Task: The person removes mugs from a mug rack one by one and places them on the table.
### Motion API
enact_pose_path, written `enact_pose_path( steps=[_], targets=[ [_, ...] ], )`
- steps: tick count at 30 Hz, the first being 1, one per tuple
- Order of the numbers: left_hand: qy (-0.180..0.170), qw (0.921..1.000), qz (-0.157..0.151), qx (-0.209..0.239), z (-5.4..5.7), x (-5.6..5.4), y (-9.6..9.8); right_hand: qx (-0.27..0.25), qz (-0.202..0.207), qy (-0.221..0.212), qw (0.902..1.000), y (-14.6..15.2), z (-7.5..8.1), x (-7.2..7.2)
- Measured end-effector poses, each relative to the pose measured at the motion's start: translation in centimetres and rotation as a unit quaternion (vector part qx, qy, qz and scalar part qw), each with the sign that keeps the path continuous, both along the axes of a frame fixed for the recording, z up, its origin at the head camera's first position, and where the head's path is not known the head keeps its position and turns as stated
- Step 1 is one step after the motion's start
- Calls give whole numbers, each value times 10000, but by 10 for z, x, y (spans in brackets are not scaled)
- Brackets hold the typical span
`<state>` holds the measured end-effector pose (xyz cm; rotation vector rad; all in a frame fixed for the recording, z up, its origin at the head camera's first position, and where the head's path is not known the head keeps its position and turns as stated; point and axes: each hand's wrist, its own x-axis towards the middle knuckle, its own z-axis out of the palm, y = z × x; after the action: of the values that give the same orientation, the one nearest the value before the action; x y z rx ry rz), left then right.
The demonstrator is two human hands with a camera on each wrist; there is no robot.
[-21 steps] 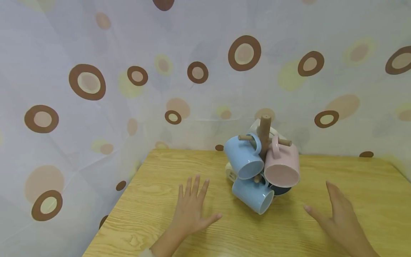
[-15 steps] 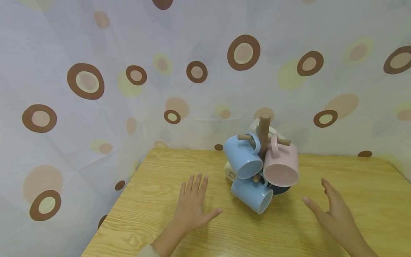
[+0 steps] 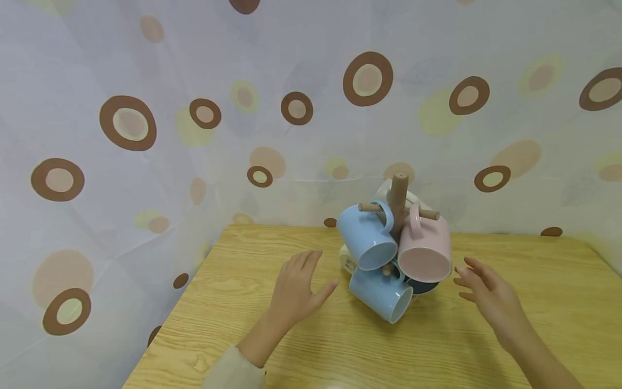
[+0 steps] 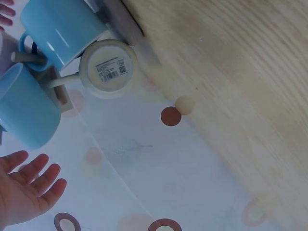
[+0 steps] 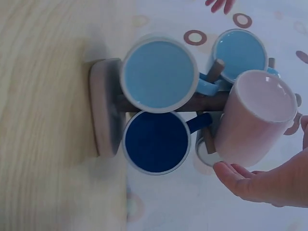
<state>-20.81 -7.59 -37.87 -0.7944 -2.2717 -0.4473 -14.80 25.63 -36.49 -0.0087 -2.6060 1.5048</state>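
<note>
A wooden mug tree (image 3: 399, 194) stands on the table with several mugs hung on its pegs. An upper light blue mug (image 3: 366, 236) faces my left hand (image 3: 295, 294), whose relaxed fingers are apart from it. Below hangs a lower light blue mug (image 3: 376, 292). My right hand (image 3: 495, 302), fingers slightly bent and holding nothing, is close beside the pink mug (image 3: 427, 248); whether a fingertip touches it I cannot tell. A dark blue mug (image 5: 156, 142) hangs under the pink one. A cream mug (image 4: 108, 67) shows its labelled base, and a white ribbed mug (image 3: 384, 193) is mostly hidden behind.
The wood-grain table (image 3: 252, 259) reaches back to a wall covering (image 3: 218, 54) printed with brown rings and dots. The mug tree's thick base (image 5: 103, 108) sits on the tabletop.
Both hands have moved forward and inward toward the mug tree. The right hand has come left, close to the pink mug, and its fingers are more bent. The mugs have stayed in place.
</note>
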Motion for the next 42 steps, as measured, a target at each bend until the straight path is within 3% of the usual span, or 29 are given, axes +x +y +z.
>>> enact_pose_path(
  steps=[9, 18, 27, 36, 42],
  targets=[
    [266, 9991, -171, 281, 23, -15, 13, -1273, 438, -627, 9889, -8, 17, -17],
    [372, 9977, -384, 413, 45, -26, 28, -2262, 520, -1058, 9669, -7, 21, -32],
    [524, 9979, -284, 249, 63, -39, 45, -2714, 770, -1283, 9507, -7, 22, -39],
    [1029, 9941, 77, -336, 73, -50, 60, -2670, 1196, -1641, 9421, -9, 20, -51],
    [919, 9930, 245, -699, 78, -54, 69, -2931, 1419, -1757, 9290, -9, 18, -58]
  ],
)
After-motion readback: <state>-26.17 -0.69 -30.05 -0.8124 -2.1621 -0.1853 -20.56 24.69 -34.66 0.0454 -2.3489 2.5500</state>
